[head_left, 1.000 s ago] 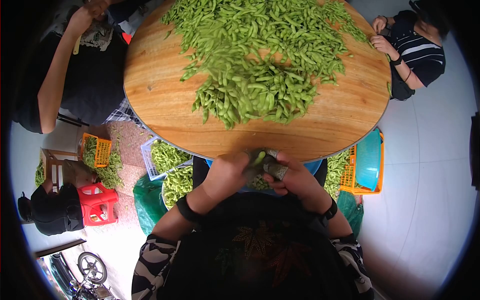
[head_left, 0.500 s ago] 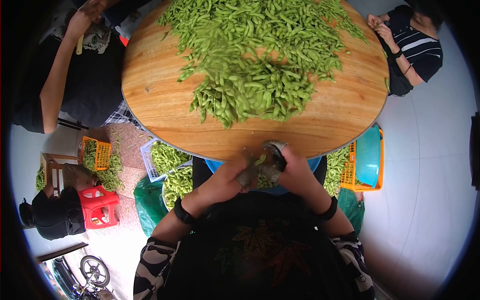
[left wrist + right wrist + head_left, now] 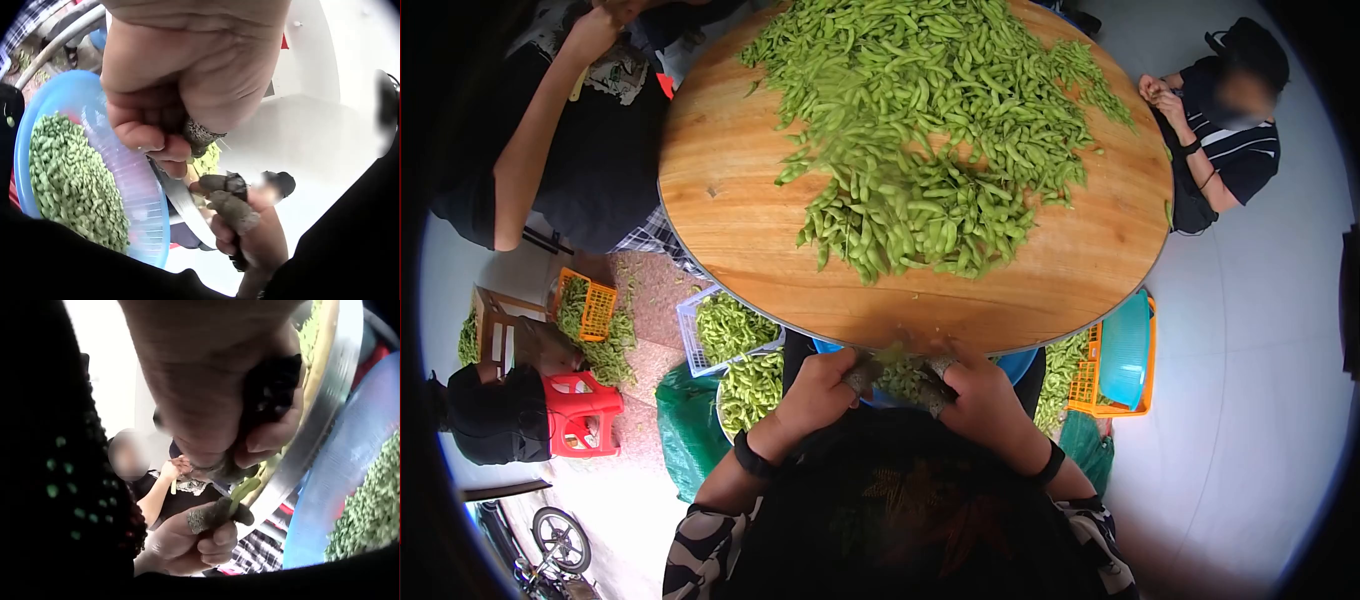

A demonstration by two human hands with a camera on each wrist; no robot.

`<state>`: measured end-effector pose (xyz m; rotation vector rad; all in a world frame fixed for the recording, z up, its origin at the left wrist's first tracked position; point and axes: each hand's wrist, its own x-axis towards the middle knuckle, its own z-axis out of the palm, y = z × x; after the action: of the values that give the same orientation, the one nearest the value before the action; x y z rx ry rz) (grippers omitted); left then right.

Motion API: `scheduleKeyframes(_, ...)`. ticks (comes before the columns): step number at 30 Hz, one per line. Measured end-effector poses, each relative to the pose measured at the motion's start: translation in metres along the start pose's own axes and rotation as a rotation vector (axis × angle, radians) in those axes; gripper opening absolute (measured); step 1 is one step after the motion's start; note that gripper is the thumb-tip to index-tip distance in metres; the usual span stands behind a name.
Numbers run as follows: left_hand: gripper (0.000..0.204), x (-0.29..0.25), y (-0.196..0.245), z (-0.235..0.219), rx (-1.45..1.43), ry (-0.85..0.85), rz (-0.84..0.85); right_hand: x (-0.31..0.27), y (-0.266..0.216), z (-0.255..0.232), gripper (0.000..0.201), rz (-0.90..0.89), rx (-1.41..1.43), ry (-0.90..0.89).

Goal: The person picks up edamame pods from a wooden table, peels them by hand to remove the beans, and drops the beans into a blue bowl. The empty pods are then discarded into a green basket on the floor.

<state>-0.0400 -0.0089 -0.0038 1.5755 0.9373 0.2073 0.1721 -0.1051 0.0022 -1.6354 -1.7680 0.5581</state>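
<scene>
Dark, worn wraps cover some of the fingers on both hands. My left hand (image 3: 820, 385) is curled at the table's near edge and pinches a green soybean pod (image 3: 245, 489) by its thumb. Across from it is my right hand (image 3: 985, 400), fingers curled, with no pod visible in its grip; a black wrap (image 3: 275, 378) shows among its fingers. In the head view the hands are apart with a green blur between them. Below them stands a blue basin (image 3: 153, 234) with shelled green beans (image 3: 75, 187). A large heap of pods (image 3: 920, 215) covers much of the round wooden table (image 3: 730, 210).
A white crate (image 3: 690, 325) and a green sack (image 3: 685, 430) stand to the left on the floor. An orange crate (image 3: 1145, 400) with a teal basket (image 3: 1122, 350) is at the right. People sit around the table; a red stool (image 3: 585, 410) is farther left.
My hands were close together around a pod and have since moved apart and nearer to me. The head view has tilted, so the table sits lower in it.
</scene>
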Motion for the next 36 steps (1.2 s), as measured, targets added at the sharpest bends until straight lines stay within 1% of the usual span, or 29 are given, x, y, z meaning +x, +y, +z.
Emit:
scheduleKeyframes(1, 0.015, 0.0, -0.002, 0.0, 0.045, 0.065, 0.039, -0.001, -0.002, -0.002, 0.025, -0.07, -0.034, 0.025)
scheduleKeyframes(2, 0.015, 0.0, -0.001, 0.001, 0.041, 0.066, 0.041, 0.002, -0.002, -0.002, 0.025, -0.072, -0.038, 0.023)
scheduleKeyframes(4, 0.013, 0.001, 0.008, 0.006, 0.159, 0.089, 0.227, 0.012, -0.006, 0.003, 0.029, -0.051, 0.039, 0.16)
scheduleKeyframes(5, 0.013, 0.004, 0.01, 0.008, 0.157, 0.094, 0.232, 0.015, -0.003, 0.01, 0.029, -0.056, 0.034, 0.159)
scheduleKeyframes(7, 0.008, 0.009, 0.014, 0.01, 0.246, 0.097, 0.434, 0.023, 0.004, 0.023, 0.024, -0.123, 0.1, 0.195)
scheduleKeyframes(8, 0.008, 0.009, 0.015, 0.01, 0.245, 0.102, 0.437, 0.022, 0.004, 0.02, 0.024, -0.129, 0.097, 0.193)
scheduleKeyframes(10, 0.008, 0.01, 0.018, 0.009, -0.085, -0.099, 0.383, 0.022, -0.006, 0.005, 0.021, 0.424, 0.725, -0.192)
scheduleKeyframes(11, 0.008, 0.011, 0.023, 0.009, -0.085, -0.1, 0.384, 0.022, -0.006, 0.005, 0.021, 0.425, 0.725, -0.19)
scheduleKeyframes(13, 0.011, 0.012, 0.037, 0.01, -0.348, -0.213, 0.366, 0.021, -0.005, 0.004, 0.018, 0.51, 1.1, -0.2)
scheduleKeyframes(14, 0.011, 0.014, 0.032, 0.011, -0.352, -0.215, 0.367, 0.021, -0.004, 0.003, 0.018, 0.513, 1.096, -0.199)
scheduleKeyframes(16, 0.014, 0.022, 0.015, 0.014, -0.595, -0.287, 0.18, 0.023, 0.0, 0.001, 0.017, 0.526, 1.173, -0.198)
scheduleKeyframes(17, 0.014, 0.025, 0.009, 0.015, -0.598, -0.289, 0.181, 0.022, 0.004, 0.002, 0.017, 0.528, 1.17, -0.198)
scheduleKeyframes(19, 0.014, 0.027, 0.001, 0.017, -0.599, -0.281, 0.226, 0.019, 0.014, 0.007, 0.021, 0.465, 1.051, -0.18)
scheduleKeyframes(20, 0.014, 0.027, 0.001, 0.016, -0.602, -0.285, 0.226, 0.018, 0.02, 0.012, 0.021, 0.47, 1.049, -0.177)
scheduleKeyframes(22, 0.012, 0.025, 0.0, 0.013, -0.401, -0.013, 0.262, 0.017, 0.028, 0.018, 0.022, 0.044, 0.337, 0.152)
scheduleKeyframes(23, 0.012, 0.023, -0.002, 0.009, -0.401, -0.02, 0.264, 0.016, 0.028, 0.015, 0.022, 0.047, 0.334, 0.156)
scheduleKeyframes(25, 0.01, 0.016, -0.008, -0.005, -0.225, 0.19, 0.365, 0.018, 0.022, 0.001, 0.028, 0.028, 0.105, 0.053)
scheduleKeyframes(26, 0.009, 0.01, -0.015, -0.013, -0.21, 0.239, 0.362, 0.02, 0.022, -0.002, 0.028, 0.033, 0.102, 0.055)
scheduleKeyframes(27, 0.008, 0.004, -0.022, -0.023, -0.194, 0.288, 0.359, 0.024, 0.023, -0.005, 0.029, 0.117, 0.092, 0.168)
scheduleKeyframes(28, 0.007, -0.004, -0.024, -0.034, -0.168, 0.361, 0.287, 0.029, 0.025, -0.008, 0.029, 0.2, 0.082, 0.28)
scheduleKeyframes(29, 0.006, -0.012, -0.028, -0.044, -0.142, 0.435, 0.214, 0.039, 0.034, -0.012, 0.03, 0.195, 0.044, 0.37)
scheduleKeyframes(30, 0.007, -0.018, -0.034, -0.054, -0.084, 0.541, 0.207, 0.05, 0.046, -0.015, 0.032, 0.191, 0.008, 0.46)
scheduleKeyframes(31, 0.008, -0.024, -0.04, -0.065, -0.023, 0.649, 0.201, 0.061, 0.058, -0.016, 0.032, 0.192, 0.011, 0.462)
scheduleKeyframes(33, 0.015, -0.033, -0.056, -0.087, 0.419, 0.864, 0.14, 0.077, 0.077, -0.016, 0.031, 0.296, -0.326, 0.5)
scheduleKeyframes(34, 0.024, -0.037, -0.057, -0.093, 0.543, 0.948, 0.101, 0.078, 0.077, -0.017, 0.031, 0.292, -0.322, 0.504)
scheduleKeyframes(35, 0.027, -0.041, -0.059, -0.1, 0.696, 0.925, 0.038, 0.079, 0.078, -0.019, 0.03, 0.339, -0.227, 0.502)
scheduleKeyframes(36, 0.03, -0.041, -0.064, -0.104, 0.834, 0.967, -0.054, 0.081, 0.076, -0.02, 0.029, 0.386, -0.133, 0.494)
